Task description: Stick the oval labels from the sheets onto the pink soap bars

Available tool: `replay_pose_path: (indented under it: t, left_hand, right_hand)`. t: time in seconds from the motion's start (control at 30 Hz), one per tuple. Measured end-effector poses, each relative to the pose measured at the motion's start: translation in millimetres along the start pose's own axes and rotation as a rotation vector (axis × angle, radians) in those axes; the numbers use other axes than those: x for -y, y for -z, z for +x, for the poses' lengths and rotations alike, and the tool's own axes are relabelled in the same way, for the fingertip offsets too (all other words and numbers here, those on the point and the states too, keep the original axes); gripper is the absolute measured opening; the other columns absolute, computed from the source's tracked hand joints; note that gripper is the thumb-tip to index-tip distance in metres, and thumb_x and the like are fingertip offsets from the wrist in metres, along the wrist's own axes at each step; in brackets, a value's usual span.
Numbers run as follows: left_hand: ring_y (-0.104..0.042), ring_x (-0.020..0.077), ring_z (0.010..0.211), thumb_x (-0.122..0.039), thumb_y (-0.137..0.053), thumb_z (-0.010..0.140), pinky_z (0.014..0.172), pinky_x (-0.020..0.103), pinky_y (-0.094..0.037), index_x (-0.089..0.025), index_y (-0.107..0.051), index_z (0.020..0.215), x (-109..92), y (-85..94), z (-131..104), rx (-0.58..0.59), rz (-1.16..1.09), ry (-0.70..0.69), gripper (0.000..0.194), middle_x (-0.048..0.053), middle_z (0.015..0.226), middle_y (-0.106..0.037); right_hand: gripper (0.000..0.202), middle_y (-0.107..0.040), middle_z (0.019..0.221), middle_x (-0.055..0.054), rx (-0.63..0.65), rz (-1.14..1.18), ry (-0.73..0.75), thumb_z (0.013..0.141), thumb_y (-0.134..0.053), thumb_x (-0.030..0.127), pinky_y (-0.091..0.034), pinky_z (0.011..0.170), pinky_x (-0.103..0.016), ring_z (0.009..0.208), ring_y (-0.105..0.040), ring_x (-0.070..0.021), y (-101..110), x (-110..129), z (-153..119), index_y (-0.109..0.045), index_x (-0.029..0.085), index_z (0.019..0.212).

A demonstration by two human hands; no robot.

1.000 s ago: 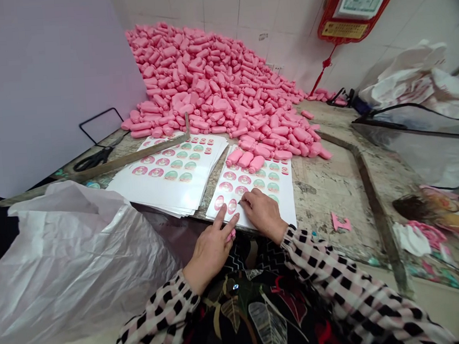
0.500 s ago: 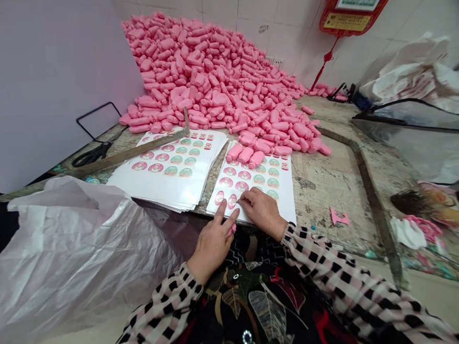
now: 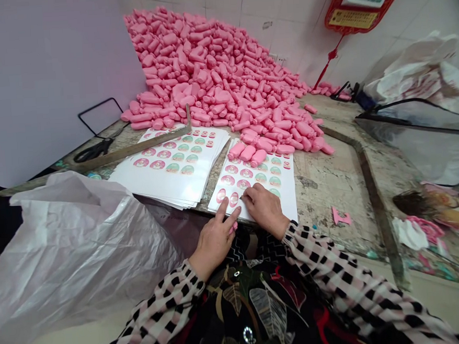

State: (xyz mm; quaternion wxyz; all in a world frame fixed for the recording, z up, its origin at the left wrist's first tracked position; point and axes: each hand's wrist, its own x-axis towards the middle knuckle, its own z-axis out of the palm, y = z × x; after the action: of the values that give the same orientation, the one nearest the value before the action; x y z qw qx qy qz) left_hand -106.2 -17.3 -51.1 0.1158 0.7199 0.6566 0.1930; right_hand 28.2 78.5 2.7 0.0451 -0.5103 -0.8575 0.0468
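Note:
My left hand (image 3: 213,241) rests at the near edge of a white sticker sheet (image 3: 290,202). Two of its fingers lie stretched on the paper, while the others curl round a pink bottle-shaped piece (image 3: 234,226), mostly hidden. On the same sheet, my right hand (image 3: 267,209) has thumb and forefinger pinched beside a pink oval sticker (image 3: 234,199). A small dark tip shows at that pinch; its kind is too small to tell. Rows of pink and green stickers fill the sheet, and several pink bottle-shaped pieces (image 3: 247,153) lie across its far part.
A large heap of pink bottle-shaped pieces (image 3: 206,63) leans against the wall. Left of my sheet lies a stack of sticker sheets (image 3: 159,184), with a wooden strip (image 3: 133,150) across it. Scissors (image 3: 94,150), a white plastic bag (image 3: 81,245) and a pink scrap (image 3: 340,216) are nearby.
The whole view has shifted slightly. Both hands stay in nearly the same place on the sheet, with the right fingertips still pinched by the oval sticker.

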Motion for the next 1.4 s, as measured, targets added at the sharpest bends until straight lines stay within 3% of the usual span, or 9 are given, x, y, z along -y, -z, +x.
replay_pose_path:
  t: [0.4,0.77,0.97,1.27,1.4]
  left_hand:
    - [-0.048,0.0214,0.113,-0.019,-0.043,0.085,0.093,0.034,-0.042,-0.031,-0.039,0.132,0.8,-0.8,0.1,-0.003,-0.027,0.005,0.048,0.003,0.149,-0.013]
    - [-0.052,0.0223,0.108,-0.022,-0.043,0.086,0.089,0.035,-0.045,-0.031,-0.036,0.134,2.7,-5.1,0.7,-0.022,0.02,-0.008,0.049,0.007,0.148,-0.015]
    - [-0.051,0.0221,0.111,-0.022,-0.044,0.086,0.09,0.036,-0.044,-0.033,-0.033,0.135,3.0,-5.9,0.8,-0.031,0.018,-0.011,0.052,0.004,0.149,-0.015]
    - [-0.05,0.0229,0.111,-0.02,-0.043,0.086,0.089,0.037,-0.045,-0.033,-0.034,0.135,3.1,-5.9,-0.3,-0.043,0.017,-0.016,0.051,0.005,0.149,-0.015]
    - [-0.051,0.0222,0.111,-0.019,-0.043,0.086,0.088,0.036,-0.045,-0.033,-0.034,0.134,3.9,-6.5,-0.3,-0.045,0.011,-0.026,0.052,0.005,0.149,-0.015]
  right_hand:
    - [0.027,-0.056,0.093,-0.003,-0.01,0.071,0.011,0.09,-0.036,0.038,-0.033,0.062,-0.025,0.08,-0.054,-0.0146,-4.2,-3.8,-0.2,-0.059,0.023,0.091]
    - [0.019,-0.055,0.085,-0.001,-0.148,0.263,-0.059,0.088,-0.042,0.032,-0.033,0.064,-0.023,0.077,-0.053,-0.0129,-24.7,4.2,-11.1,-0.057,0.023,0.084]
    - [0.017,-0.057,0.084,-0.001,-0.094,0.323,-0.069,0.086,-0.045,0.031,-0.032,0.064,-0.024,0.076,-0.052,-0.0132,-22.1,4.3,-9.4,-0.059,0.023,0.082]
    - [0.018,-0.059,0.076,-0.001,-0.014,0.46,-0.197,0.082,-0.049,0.034,-0.031,0.06,-0.024,0.069,-0.051,-0.0136,-23.4,2.5,-0.6,-0.06,0.021,0.076]
    - [0.018,-0.058,0.079,-0.002,-0.066,0.373,-0.151,0.084,-0.046,0.032,-0.031,0.061,-0.025,0.072,-0.052,-0.014,-22.8,4.0,-5.1,-0.059,0.021,0.079]
